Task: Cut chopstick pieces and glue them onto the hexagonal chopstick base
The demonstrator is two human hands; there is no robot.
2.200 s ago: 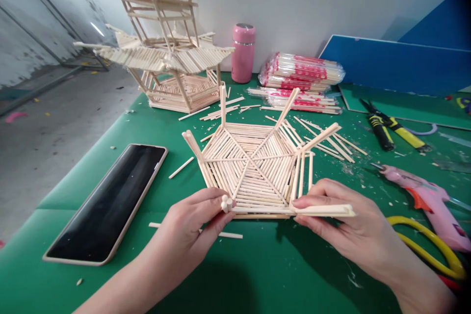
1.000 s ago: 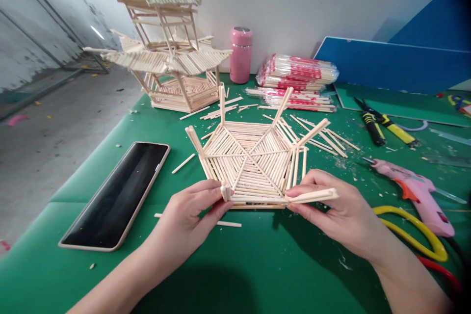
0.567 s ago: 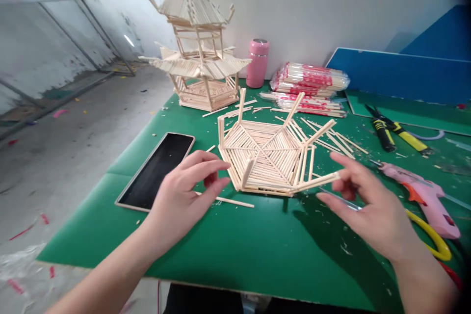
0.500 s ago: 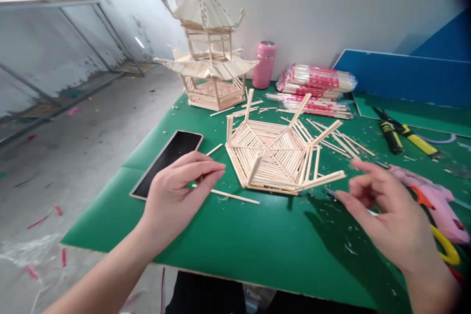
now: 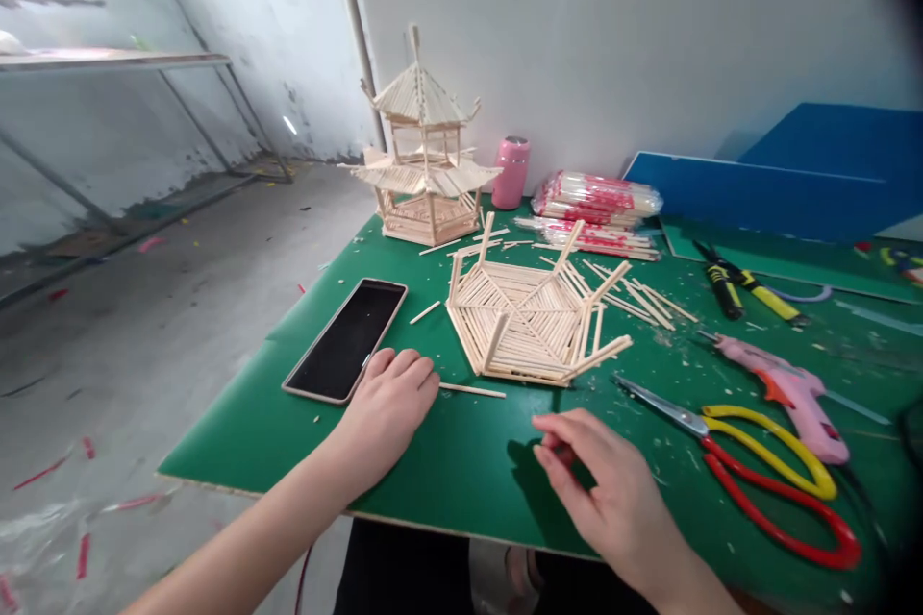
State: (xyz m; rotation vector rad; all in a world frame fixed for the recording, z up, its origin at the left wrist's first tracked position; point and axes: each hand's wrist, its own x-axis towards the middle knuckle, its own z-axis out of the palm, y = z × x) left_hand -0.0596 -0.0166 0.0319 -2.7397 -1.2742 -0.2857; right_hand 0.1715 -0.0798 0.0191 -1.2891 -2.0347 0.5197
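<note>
My left hand (image 5: 393,404) rests on the green table beside the phone, its fingers curled down over the left end of a thin wooden stick (image 5: 472,390). Its fingertips are hidden beneath the hand. My right hand (image 5: 595,471) hovers above the front of the table, fingers bent and thumb apart, nothing between them. Ahead of both hands sits a hexagonal wooden-stick frame (image 5: 530,317), its floor laid in rings of sticks, with upright and slanted posts at the corners. To the right hand's right lie scissors (image 5: 703,425) with one yellow and one red handle.
A phone (image 5: 346,341) lies at left. Behind stands a tiered stick pagoda (image 5: 425,178), beside a pink flask (image 5: 511,173) and wrapped stick bundles (image 5: 598,202). Loose sticks (image 5: 649,303), pliers (image 5: 750,283) and a pink glue gun (image 5: 785,384) lie on the right. The table's left edge drops to the floor.
My left hand has come down onto the stick from above the table. My right hand has moved left, away from the scissors and glue gun. The view has shifted and tilted up.
</note>
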